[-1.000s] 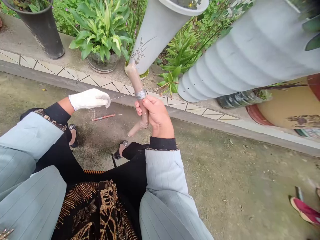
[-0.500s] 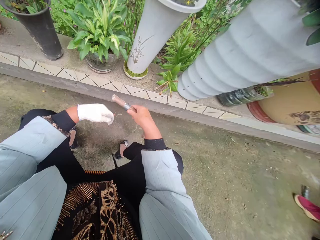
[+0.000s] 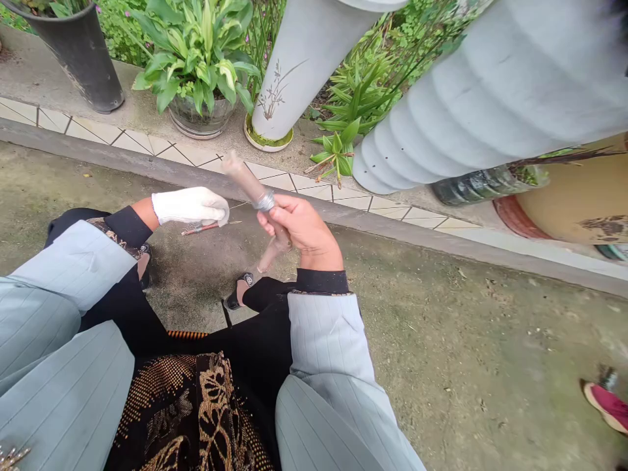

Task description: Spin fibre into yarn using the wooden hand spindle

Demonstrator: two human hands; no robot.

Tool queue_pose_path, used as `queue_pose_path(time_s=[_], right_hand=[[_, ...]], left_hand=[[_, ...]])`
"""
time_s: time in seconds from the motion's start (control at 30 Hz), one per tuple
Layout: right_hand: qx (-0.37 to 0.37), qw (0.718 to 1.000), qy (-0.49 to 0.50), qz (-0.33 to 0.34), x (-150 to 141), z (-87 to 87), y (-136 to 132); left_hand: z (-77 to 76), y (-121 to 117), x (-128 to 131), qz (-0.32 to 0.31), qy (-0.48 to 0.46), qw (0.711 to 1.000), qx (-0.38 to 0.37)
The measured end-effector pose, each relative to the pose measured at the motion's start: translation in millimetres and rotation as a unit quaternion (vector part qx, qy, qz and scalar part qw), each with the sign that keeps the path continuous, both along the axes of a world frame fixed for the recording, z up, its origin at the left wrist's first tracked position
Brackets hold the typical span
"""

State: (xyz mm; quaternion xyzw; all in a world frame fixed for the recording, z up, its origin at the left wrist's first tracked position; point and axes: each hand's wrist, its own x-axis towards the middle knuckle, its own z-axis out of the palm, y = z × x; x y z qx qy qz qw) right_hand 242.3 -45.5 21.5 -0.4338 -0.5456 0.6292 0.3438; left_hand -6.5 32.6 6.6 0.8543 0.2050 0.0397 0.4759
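Observation:
My left hand, in a white glove, is closed around a thin tool with a reddish handle. Its kind is unclear, and the fingers cover part of it; a thin tip shows past them. My bare right hand grips a pale brown, hose-like piece with a silver wire-like band round its middle. One end points up and left, blurred by motion. Below the fingers, another length slants down toward my shoe. The two hands are apart, above the concrete ground.
Ahead runs a low tiled ledge bearing a dark pot, a leafy plant in a clear pot, a tall white pot and a large ribbed grey pot. Another person's red shoe stands at the right.
My right hand has turned and moved slightly right and down, tilting the hose-like piece and showing its lower length. My left hand has risen a little, and the reddish handle now shows under it.

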Motion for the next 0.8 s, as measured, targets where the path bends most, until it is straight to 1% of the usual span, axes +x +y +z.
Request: queue_pose_path(time_s=[0.03,0.07,0.1,0.17,0.2,0.23,0.27,0.3,0.37,0.4,0.43,0.47,0.5,0.53,0.57,0.6,0.63,0.67,0.7,0.73,0.77,0.8], right_hand=[[0.022,0.996,0.013,-0.088,3.7,-1.7,2.2],[0.034,0.988,0.009,-0.153,6.5,-4.7,4.9],[0.037,0.980,-0.010,-0.196,8.3,-8.7,7.9],[0.028,0.967,-0.096,-0.233,9.2,-17.3,13.3],[0.025,0.959,-0.161,-0.231,8.4,-20.9,15.1],[0.027,0.946,-0.240,-0.217,6.8,-23.4,16.1],[0.034,0.924,-0.328,-0.192,4.6,-24.8,16.3],[0.042,0.895,-0.415,-0.158,1.7,-25.1,15.7],[0.043,0.831,-0.552,-0.052,-5.7,-23.4,12.8],[0.030,0.807,-0.590,0.016,-9.8,-22.0,10.9],[0.008,0.792,-0.604,0.091,-13.7,-20.5,8.8],[-0.020,0.787,-0.593,0.169,-17.0,-19.0,6.7],[-0.048,0.791,-0.560,0.241,-19.3,-17.5,4.7],[-0.073,0.803,-0.508,0.303,-20.2,-15.7,2.8],[-0.090,0.823,-0.441,0.347,-19.5,-13.5,1.2],[-0.096,0.849,-0.366,0.368,-17.2,-10.8,-0.2],[-0.089,0.883,-0.289,0.359,-13.7,-7.4,-1.2],[-0.068,0.920,-0.217,0.318,-9.3,-3.5,-1.7],[-0.038,0.958,-0.155,0.240,-4.4,0.5,-1.7],[-0.004,0.985,-0.105,0.137,0.3,4.2,-1.2],[0.027,0.997,-0.069,0.026,4.6,7.3,-0.1],[0.050,0.995,-0.047,-0.075,8.1,9.2,1.4]], left_hand=[[0.3,-1.0,0.4,0.008,-0.007,1.000,-0.018],[1.0,-2.2,0.9,0.011,-0.005,0.999,-0.030],[1.9,-3.5,1.4,0.008,0.004,0.999,-0.032],[4.0,-6.6,3.0,-0.003,0.025,0.999,-0.020],[4.9,-8.2,4.0,-0.014,0.036,0.999,-0.018],[5.5,-9.7,5.1,-0.025,0.044,0.999,-0.017],[5.8,-11.0,6.2,-0.035,0.050,0.998,-0.014],[5.9,-12.2,7.3,-0.043,0.053,0.998,-0.007],[5.2,-13.7,8.9,-0.052,0.059,0.997,0.015],[4.7,-13.9,9.3,-0.051,0.062,0.996,0.027],[4.2,-13.7,9.3,-0.047,0.067,0.996,0.039],[3.8,-13.1,9.1,-0.039,0.071,0.996,0.048],[3.6,-12.0,8.7,-0.031,0.074,0.995,0.055],[3.7,-10.4,8.0,-0.023,0.074,0.995,0.059],[3.9,-8.4,7.3,-0.013,0.072,0.995,0.064],[4.1,-6.0,6.6,0.000,0.066,0.995,0.071],[4.3,-3.6,5.8,0.013,0.056,0.995,0.078],[4.4,-1.2,5.2,0.030,0.045,0.995,0.081],[4.1,0.8,4.7,0.050,0.035,0.995,0.079],[3.6,2.2,4.3,0.070,0.028,0.994,0.073],[2.8,3.0,4.0,0.086,0.027,0.994,0.067],[2.0,2.9,3.9,0.092,0.029,0.994,0.060]])
